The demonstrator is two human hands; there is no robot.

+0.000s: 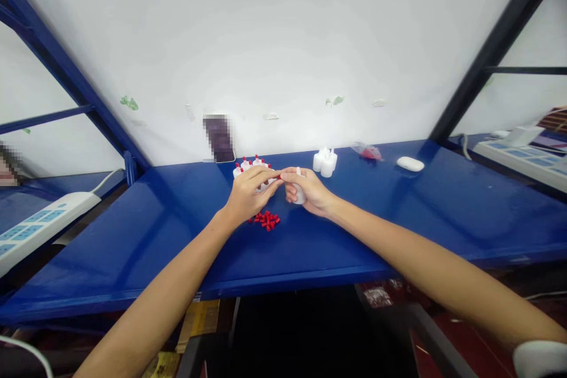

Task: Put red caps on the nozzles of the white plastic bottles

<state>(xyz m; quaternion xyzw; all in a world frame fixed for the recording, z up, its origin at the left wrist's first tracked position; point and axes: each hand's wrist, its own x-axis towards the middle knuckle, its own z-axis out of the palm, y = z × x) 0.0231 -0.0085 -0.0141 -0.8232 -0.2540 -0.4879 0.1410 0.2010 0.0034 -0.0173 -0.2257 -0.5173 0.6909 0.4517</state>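
Got a white power strip [44, 227] at the left edge, then a phone [221, 140] propped against the wall [283, 41], left of center. Next, red-tipped bottles [257, 163] mid-frame, partly behind a left hand [249, 190] busy pinching a tiny red cap [279, 176]. Just below, got loose red caps [268, 221] in a pile. Then a white bottle [300, 195] near frame center, nozzle up, snug in the right hand's [313, 192] grasp. Farther right, more white bottles [326, 163], a clear bag [367, 152] with red stuff inside, and a white oval case [410, 163].

Bright light evenly fills the white wall [283, 41]. The blue surface [155, 218] shows dull sheen; lower centre is dark, frame edges stretched.
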